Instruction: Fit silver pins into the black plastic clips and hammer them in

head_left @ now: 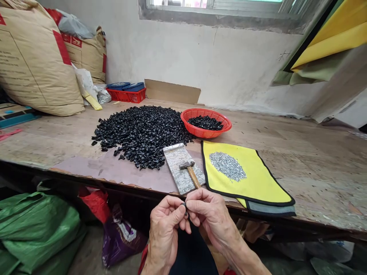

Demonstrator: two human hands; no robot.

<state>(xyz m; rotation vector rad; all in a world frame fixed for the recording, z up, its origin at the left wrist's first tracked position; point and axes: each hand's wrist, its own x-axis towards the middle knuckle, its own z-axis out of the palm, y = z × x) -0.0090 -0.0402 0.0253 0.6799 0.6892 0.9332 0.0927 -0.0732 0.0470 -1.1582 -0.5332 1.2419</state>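
Note:
My left hand (pixel 164 225) and my right hand (pixel 208 215) meet just below the table's front edge. Both pinch a small black plastic part (pixel 185 209), which is mostly hidden by my fingers. Nearest my hands, a small ball-peen hammer (pixel 189 172) with a wooden handle lies on a speckled stone slab (pixel 179 168). A large heap of similar black parts (pixel 140 136) spreads behind the slab. To the right, a yellow black-edged mat (pixel 266 183) holds a patch of tiny silver metal pieces (pixel 227 166).
A red plastic basket (pixel 208 122) of black parts stands behind the mat on the worn wooden table (pixel 309 168). Large paper sacks (pixel 37 63) and a red crate (pixel 126 95) line the back. Green bags (pixel 36 225) and a purple bag (pixel 117 238) sit below the table.

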